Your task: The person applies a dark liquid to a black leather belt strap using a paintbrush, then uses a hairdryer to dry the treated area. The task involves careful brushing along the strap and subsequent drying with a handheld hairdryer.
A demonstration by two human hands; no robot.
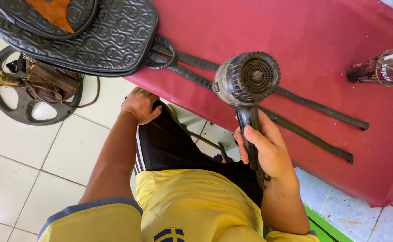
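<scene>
Above the red tabletop (295, 27), the right hand (268, 150) has its fingers clenched on a black hair dryer (246, 80), held over two flat leather straps (313, 123). Left hand (139, 105) rests, fingers curled and empty, on the knee; strap work looks unfinished.

You wear a yellow shirt (192, 201) with blue-grey sleeve trim and a small blue-and-yellow flag patch (169, 235) at the chest, plus black shorts (169, 143) with white side stripes.
</scene>
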